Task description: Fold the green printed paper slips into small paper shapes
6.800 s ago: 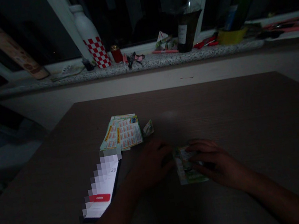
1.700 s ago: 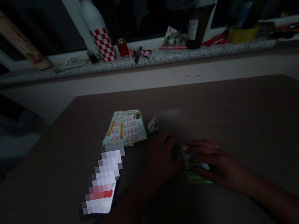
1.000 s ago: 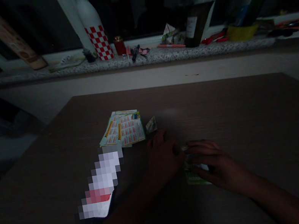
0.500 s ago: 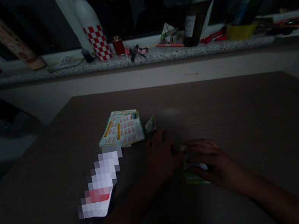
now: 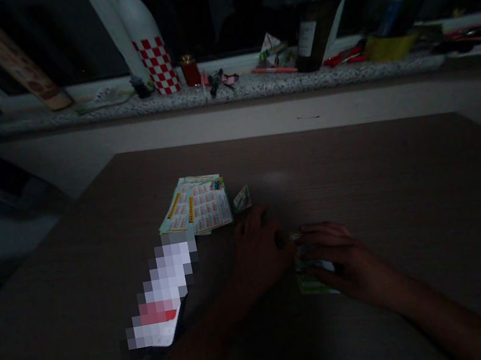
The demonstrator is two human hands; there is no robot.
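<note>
The scene is dim. A small green and white printed paper (image 5: 311, 282) lies on the brown table (image 5: 386, 191) under both hands. My left hand (image 5: 260, 251) rests curled at the paper's left edge, fingers bent down onto it. My right hand (image 5: 341, 261) lies over the paper with fingers pressed together on its top. Most of the paper is hidden by the hands. A tiny folded paper piece (image 5: 242, 199) stands just beyond my left hand.
A fanned stack of printed cards (image 5: 196, 206) lies left of the hands, with a blurred white and red slip (image 5: 164, 302) nearer me. The stone sill (image 5: 71, 115) behind carries a checkered bottle (image 5: 150, 47), a dark bottle (image 5: 314, 24), a red jar (image 5: 190, 71) and small clutter.
Over several seconds the paper has become narrower under the hands, and my left hand has slid right against my right. In the last second almost nothing has moved.
</note>
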